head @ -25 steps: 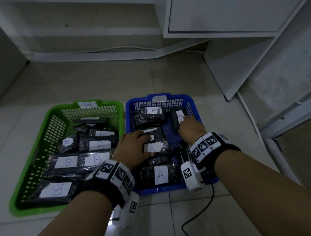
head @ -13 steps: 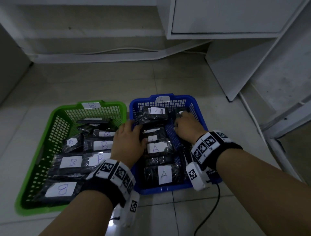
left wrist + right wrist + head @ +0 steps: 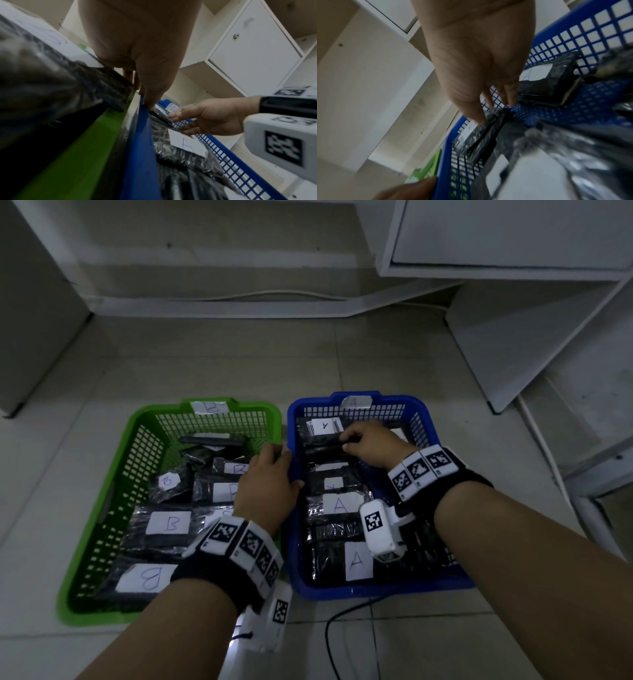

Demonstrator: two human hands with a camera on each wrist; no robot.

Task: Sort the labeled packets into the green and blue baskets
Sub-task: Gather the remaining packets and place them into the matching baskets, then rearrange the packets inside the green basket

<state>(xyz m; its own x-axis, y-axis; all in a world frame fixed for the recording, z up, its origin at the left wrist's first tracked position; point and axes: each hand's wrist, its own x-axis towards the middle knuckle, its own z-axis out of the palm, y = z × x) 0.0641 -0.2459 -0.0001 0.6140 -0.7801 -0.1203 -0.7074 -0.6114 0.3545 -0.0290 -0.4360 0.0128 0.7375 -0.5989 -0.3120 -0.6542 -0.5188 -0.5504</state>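
Note:
A green basket (image 3: 113, 491) tagged B holds several black packets with B labels (image 3: 168, 522). Beside it on the right, a blue basket (image 3: 376, 590) tagged A holds several black packets with A labels (image 3: 358, 561). My left hand (image 3: 270, 474) rests on the two adjoining rims with its fingers relaxed; in the left wrist view its thumb (image 3: 150, 102) touches the blue basket's rim (image 3: 137, 135). My right hand (image 3: 356, 440) is at the back of the blue basket and pinches the edge of a black A packet (image 3: 481, 135) between thumb and fingers.
The baskets stand on a pale tiled floor. A black cable (image 3: 329, 631) runs out from under the blue basket's front. A white cabinet (image 3: 507, 234) and a slanted white panel (image 3: 513, 344) stand at the back right, and a grey block (image 3: 30, 313) at the left.
My left hand has slid left off the A packets onto the rims between the baskets. My right hand has moved from the blue basket's right side to the packet at its back.

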